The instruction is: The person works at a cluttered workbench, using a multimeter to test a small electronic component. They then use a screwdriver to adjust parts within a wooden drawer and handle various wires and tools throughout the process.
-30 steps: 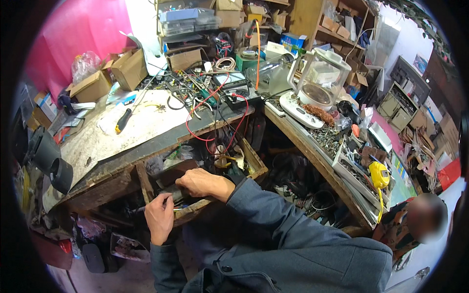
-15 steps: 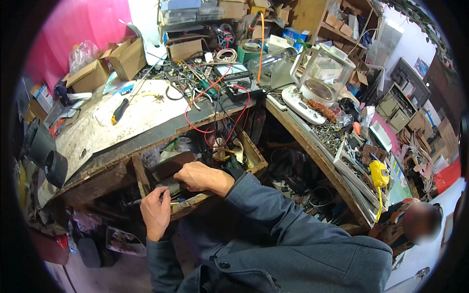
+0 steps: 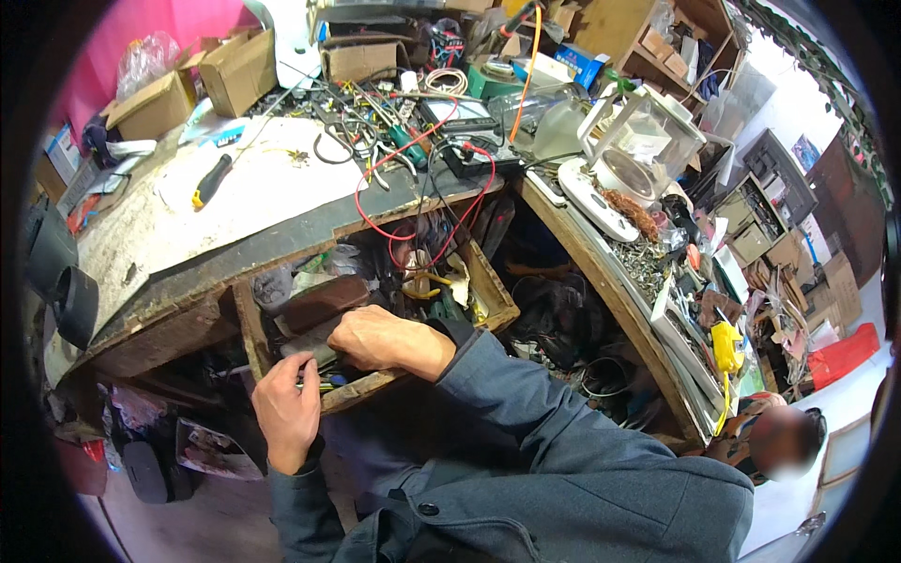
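Observation:
Both hands are over an open wooden drawer (image 3: pixel 361 392) packed with small parts and tools. My left hand (image 3: pixel 286 405) is at the drawer's front left edge, thumb and fingers pinched together around a small dark end that I cannot make out. Just right of it, my right hand (image 3: pixel 380 340) is curled into a fist, knuckles up, low inside the drawer. Whatever its fingers hold is hidden beneath the hand. Behind the hands lies a flat brown object (image 3: pixel 324 305). A pair of yellow-handled pliers (image 3: pixel 427 286) rests farther right in the drawer.
A screwdriver (image 3: pixel 214 183) lies on the pale sheet covering the bench (image 3: pixel 141 230). Red test leads (image 3: pixel 361 211) hang from a meter (image 3: pixel 460 114) over the drawer. On the right bench stand a white appliance with a clear jug (image 3: pixel 648 150) and a yellow tape measure (image 3: pixel 727 347).
The view has turned and shifted slightly. My left hand has drawn a little left, away from my right hand. The right hand stays closed in the drawer.

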Demonstrator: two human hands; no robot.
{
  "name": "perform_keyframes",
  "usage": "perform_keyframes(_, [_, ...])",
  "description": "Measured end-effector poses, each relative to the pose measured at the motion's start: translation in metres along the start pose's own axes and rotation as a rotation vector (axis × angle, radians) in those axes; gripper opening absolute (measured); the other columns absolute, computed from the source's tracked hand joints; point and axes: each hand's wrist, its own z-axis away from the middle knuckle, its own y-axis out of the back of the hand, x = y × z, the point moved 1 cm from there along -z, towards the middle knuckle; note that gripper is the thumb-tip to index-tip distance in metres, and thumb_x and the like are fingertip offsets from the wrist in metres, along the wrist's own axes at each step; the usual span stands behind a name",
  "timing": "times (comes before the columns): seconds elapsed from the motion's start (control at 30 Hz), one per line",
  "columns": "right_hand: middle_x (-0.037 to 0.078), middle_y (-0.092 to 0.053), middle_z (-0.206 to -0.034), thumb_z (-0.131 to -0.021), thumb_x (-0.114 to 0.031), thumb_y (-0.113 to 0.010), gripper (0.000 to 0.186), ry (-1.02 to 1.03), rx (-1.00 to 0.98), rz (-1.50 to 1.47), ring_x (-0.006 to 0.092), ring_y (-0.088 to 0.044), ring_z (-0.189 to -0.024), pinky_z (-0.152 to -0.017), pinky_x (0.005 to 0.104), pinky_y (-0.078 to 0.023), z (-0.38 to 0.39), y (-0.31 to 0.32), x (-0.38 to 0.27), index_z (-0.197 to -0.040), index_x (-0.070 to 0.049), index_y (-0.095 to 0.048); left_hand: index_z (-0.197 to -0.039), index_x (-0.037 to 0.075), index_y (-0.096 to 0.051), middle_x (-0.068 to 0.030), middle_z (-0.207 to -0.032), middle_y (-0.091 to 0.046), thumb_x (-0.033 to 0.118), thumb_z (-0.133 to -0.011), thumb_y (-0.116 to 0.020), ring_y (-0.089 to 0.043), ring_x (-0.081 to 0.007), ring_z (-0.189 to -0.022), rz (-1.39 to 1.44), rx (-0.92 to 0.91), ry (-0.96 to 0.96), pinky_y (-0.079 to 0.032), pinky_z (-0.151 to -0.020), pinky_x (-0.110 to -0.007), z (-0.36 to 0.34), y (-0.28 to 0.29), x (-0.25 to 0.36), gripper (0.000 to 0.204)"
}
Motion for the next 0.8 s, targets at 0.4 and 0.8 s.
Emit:
perform_keyframes(0.4, [0.020, -0.069, -0.073, -0.076, -0.011, -0.068, 0.011, 0.035, -0.045, 0.125, 0.0351, -0.071, -0.071, -0.061, 0.0441, -0.055, 0.000, 0.006, -0.011, -0.072, -0.002, -0.072, -0.096, -0.005, -0.070, -0.0205, -0.083, -0.070, 0.006, -0.091, -0.065, -0.069, -0.0319, -0.072, 0.149, 0.032, 0.020, -0.053, -0.068, -0.035, -0.007, -0.005, -0.012, 0.013])
perform_keyframes(0.8, [0.022, -0.071, -0.081, -0.075, -0.013, -0.071, 0.015, -0.078, -0.220, 0.103, 0.0390, -0.072, -0.080, -0.068, 0.0461, -0.057, -0.001, 0.009, -0.012, -0.080, 0.002, -0.072, -0.098, -0.006, -0.069, -0.0164, -0.077, -0.069, 0.009, -0.094, -0.064, -0.066, -0.0189, -0.066, 0.179, -0.001, 0.081, -0.051, -0.063, -0.030, -0.007, -0.003, -0.010, 0.017])
